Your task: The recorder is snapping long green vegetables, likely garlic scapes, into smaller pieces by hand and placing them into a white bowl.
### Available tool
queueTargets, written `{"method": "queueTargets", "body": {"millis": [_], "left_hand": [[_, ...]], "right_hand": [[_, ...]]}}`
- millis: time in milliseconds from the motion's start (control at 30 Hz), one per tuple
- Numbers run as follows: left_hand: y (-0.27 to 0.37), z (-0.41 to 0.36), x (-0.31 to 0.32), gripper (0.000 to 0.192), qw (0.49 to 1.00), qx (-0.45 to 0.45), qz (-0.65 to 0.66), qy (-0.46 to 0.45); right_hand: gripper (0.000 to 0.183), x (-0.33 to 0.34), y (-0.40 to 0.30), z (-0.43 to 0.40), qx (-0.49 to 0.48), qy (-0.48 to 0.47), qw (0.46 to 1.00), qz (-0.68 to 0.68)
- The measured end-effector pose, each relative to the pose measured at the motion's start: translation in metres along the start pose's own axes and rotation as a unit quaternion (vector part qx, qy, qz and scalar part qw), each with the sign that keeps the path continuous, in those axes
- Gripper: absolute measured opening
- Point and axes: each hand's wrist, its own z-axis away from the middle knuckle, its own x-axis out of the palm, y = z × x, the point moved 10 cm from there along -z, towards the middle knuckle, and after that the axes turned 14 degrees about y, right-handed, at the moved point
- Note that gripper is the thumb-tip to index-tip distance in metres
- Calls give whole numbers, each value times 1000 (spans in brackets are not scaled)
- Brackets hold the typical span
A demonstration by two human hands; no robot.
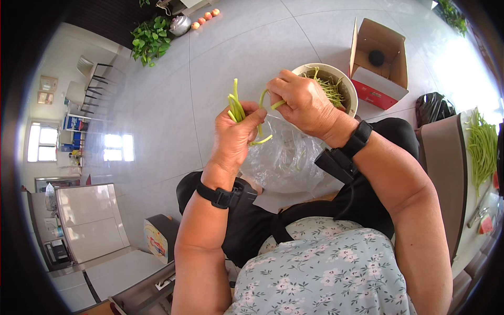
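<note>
My left hand [234,136] is closed around several short green vegetable stems [235,108], whose ends stick out past the thumb and fingers. Just to its right, my right hand [301,104] pinches a green stem piece [278,104] between thumb and fingers. A thin curved stem [262,98] reaches between the two hands. Behind my right hand is a round pale bucket [351,84] with many stem scraps [330,88] inside, partly hidden by the hand. Below both hands a clear plastic bag [283,161] lies spread between my legs, a few green bits on it.
An open cardboard box [399,59] with a dark round object stands beyond the bucket. A black plastic bag [434,108] sits near the table [464,228] on the right, which bears a pile of long green stems [481,147]. Far left are a potted plant [151,41], a kettle [180,26] and several round fruits [201,20].
</note>
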Motion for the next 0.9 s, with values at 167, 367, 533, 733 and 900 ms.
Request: {"method": "queueTargets", "body": {"millis": [167,367,533,733,900], "left_hand": [[9,3,8,11,996,70,-46,28],[15,0,4,8,991,103,-69,53],[6,-5,-3,9,996,63,-3,58],[10,-10,-9,13,994,52,54,75],[20,-17,-21,9,989,58,85,109]], "right_hand": [[6,6,21,7,151,98,980,-79],[15,41,65,40,486,67,829,-270],[15,36,56,32,429,5,882,-194],[12,30,44,28,332,-3,929,-162],[12,25,60,33,335,-15,933,-128]]}}
